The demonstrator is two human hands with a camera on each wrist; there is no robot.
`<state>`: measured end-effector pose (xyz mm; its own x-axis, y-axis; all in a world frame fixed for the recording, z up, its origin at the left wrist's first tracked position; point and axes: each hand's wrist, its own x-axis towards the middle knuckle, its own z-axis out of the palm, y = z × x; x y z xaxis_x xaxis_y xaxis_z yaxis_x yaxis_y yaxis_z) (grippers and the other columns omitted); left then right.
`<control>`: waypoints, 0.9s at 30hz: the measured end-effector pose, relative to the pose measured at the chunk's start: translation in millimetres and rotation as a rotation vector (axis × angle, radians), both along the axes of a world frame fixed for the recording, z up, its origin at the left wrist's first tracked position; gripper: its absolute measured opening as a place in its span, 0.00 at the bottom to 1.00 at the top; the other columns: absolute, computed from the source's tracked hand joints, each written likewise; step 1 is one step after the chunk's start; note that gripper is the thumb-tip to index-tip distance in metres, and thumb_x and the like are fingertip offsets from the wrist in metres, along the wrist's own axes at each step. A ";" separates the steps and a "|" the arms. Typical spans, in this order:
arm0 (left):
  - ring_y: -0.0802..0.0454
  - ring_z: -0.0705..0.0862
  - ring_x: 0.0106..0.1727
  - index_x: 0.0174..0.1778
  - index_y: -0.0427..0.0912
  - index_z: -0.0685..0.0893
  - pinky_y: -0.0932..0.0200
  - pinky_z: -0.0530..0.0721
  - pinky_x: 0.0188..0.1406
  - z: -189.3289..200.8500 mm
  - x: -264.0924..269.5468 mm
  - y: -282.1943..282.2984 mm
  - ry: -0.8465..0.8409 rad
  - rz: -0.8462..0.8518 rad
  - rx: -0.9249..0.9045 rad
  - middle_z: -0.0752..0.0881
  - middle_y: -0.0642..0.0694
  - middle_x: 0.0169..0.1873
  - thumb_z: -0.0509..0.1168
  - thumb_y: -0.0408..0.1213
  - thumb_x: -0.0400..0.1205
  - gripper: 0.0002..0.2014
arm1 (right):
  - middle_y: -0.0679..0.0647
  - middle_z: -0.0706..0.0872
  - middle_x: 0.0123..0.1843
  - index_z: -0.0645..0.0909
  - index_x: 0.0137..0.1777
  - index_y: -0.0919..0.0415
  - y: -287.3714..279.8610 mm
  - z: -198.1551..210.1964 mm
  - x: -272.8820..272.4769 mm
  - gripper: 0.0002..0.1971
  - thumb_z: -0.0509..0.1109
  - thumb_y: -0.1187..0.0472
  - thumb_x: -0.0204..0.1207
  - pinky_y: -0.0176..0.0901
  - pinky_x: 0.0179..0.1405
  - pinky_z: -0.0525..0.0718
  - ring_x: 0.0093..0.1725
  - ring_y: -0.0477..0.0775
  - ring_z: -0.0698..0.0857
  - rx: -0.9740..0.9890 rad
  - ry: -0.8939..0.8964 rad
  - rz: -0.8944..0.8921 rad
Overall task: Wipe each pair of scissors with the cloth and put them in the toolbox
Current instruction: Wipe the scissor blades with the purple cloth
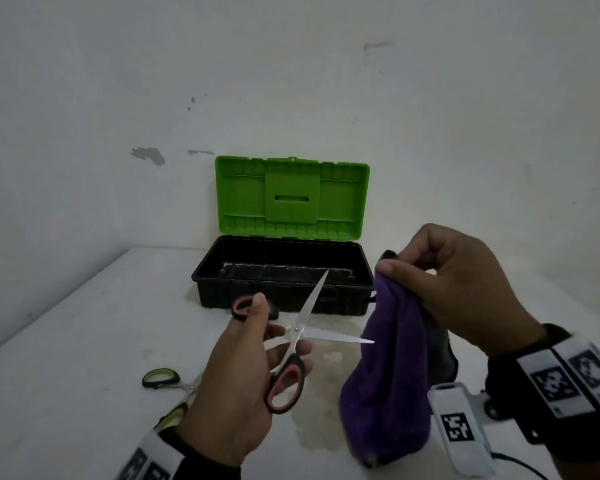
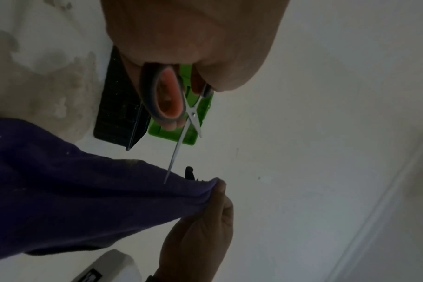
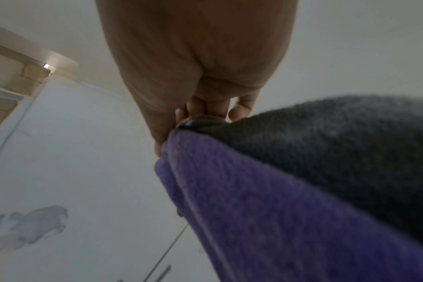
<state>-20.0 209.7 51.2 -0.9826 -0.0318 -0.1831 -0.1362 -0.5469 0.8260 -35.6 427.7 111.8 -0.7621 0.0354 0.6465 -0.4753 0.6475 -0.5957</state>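
My left hand [image 1: 253, 358] grips the pink-and-black scissors [image 1: 300, 336] by their handles, above the table and in front of the toolbox. Their blades are spread wide, one tip pointing at the purple cloth [image 1: 388, 375]. My right hand [image 1: 440, 282] pinches the cloth's top corner and lets it hang down to the table. In the left wrist view the scissors [image 2: 181, 118] point at the cloth [image 2: 73, 181]. The right wrist view shows the cloth [image 3: 266, 209], purple on one side and grey on the other. The black toolbox [image 1: 281, 299] stands open with its green lid [image 1: 291, 195] raised.
A second pair of scissors [image 1: 167, 379], green and black, lies on the white table [image 1: 66, 341] at the left, partly hidden behind my left wrist. The toolbox stands against the white wall [image 1: 291, 81]. A stained patch marks the table between my hands.
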 end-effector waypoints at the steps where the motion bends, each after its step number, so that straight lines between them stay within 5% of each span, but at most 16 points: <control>1: 0.42 0.90 0.37 0.55 0.41 0.82 0.45 0.91 0.36 1.3 0.3 1.1 0.010 0.018 -0.032 0.86 0.38 0.48 0.61 0.53 0.83 0.18 | 0.48 0.89 0.30 0.82 0.32 0.57 -4.1 0.1 0.8 0.12 0.83 0.54 0.65 0.30 0.30 0.80 0.31 0.47 0.86 0.025 -0.007 0.045; 4: 0.45 0.87 0.40 0.56 0.48 0.82 0.49 0.89 0.31 5.2 1.1 5.5 0.058 0.067 -0.164 0.83 0.44 0.48 0.60 0.54 0.84 0.16 | 0.46 0.89 0.32 0.82 0.32 0.54 -20.1 -6.2 3.1 0.12 0.84 0.54 0.64 0.31 0.31 0.81 0.31 0.46 0.86 0.129 -0.040 0.149; 7: 0.48 0.83 0.39 0.51 0.54 0.83 0.43 0.91 0.34 8.1 1.6 9.9 0.131 0.110 -0.281 0.81 0.47 0.41 0.59 0.54 0.84 0.11 | 0.41 0.88 0.33 0.83 0.33 0.51 -34.1 -18.3 3.8 0.11 0.84 0.54 0.64 0.26 0.31 0.79 0.32 0.42 0.86 0.162 -0.071 0.215; 14: 0.50 0.71 0.26 0.42 0.48 0.81 0.39 0.85 0.25 7.1 1.1 15.1 0.250 0.158 -0.450 0.70 0.47 0.23 0.58 0.53 0.85 0.14 | 0.42 0.89 0.32 0.85 0.33 0.48 -55.2 -39.7 6.1 0.08 0.83 0.53 0.66 0.22 0.31 0.78 0.33 0.42 0.87 0.049 -0.017 0.205; 20: 0.61 0.64 0.16 0.38 0.44 0.76 0.66 0.70 0.14 -2.4 -0.1 15.2 0.313 0.210 -0.525 0.66 0.55 0.16 0.56 0.51 0.86 0.16 | 0.42 0.89 0.30 0.88 0.33 0.53 -65.7 -49.2 10.4 0.07 0.83 0.54 0.67 0.23 0.31 0.80 0.32 0.41 0.88 -0.021 -0.020 0.138; 23: 0.62 0.63 0.15 0.39 0.41 0.75 0.71 0.68 0.11 -1.2 0.8 16.9 0.303 0.190 -0.486 0.65 0.54 0.16 0.56 0.48 0.87 0.16 | 0.41 0.88 0.30 0.86 0.31 0.53 -63.8 -51.8 5.7 0.10 0.83 0.52 0.66 0.25 0.29 0.79 0.31 0.42 0.86 -0.138 -0.006 0.005; 27: 0.61 0.62 0.16 0.39 0.40 0.75 0.71 0.67 0.11 -0.4 0.0 17.1 0.295 0.164 -0.471 0.64 0.52 0.18 0.56 0.48 0.87 0.16 | 0.40 0.89 0.32 0.88 0.31 0.51 -68.7 -56.0 11.3 0.08 0.82 0.52 0.67 0.23 0.29 0.79 0.31 0.41 0.87 -0.098 -0.040 0.085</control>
<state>-20.0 226.8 50.8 -0.9652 -0.1998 0.1688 0.1925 -0.1058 0.9756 -24.3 359.0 55.8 -0.7899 0.0312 0.6124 -0.5007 0.5439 -0.6735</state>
